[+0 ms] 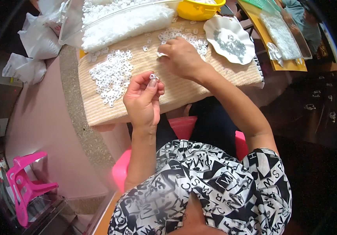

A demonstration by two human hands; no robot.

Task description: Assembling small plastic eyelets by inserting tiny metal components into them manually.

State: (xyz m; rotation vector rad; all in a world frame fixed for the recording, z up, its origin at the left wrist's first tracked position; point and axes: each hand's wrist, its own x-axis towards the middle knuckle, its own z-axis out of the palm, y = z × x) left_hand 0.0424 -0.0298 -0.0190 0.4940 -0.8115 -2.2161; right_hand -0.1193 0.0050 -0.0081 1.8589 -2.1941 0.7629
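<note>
My left hand [143, 100] is raised above the near edge of the woven mat [137, 105], thumb and forefinger pinched on one small white ring [152, 76]. My right hand [182, 58] rests on the mat farther in, fingertips closed on another ring [161, 55]. A heap of rings [111, 76] lies on the mat's left; a white dish [231, 39] sits at its far right corner.

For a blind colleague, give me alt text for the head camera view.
The left hand pinches a small white plastic piece while the right hand reaches into loose white pieces on a beige mat; a white dish of small dark parts sits nearby.
</note>
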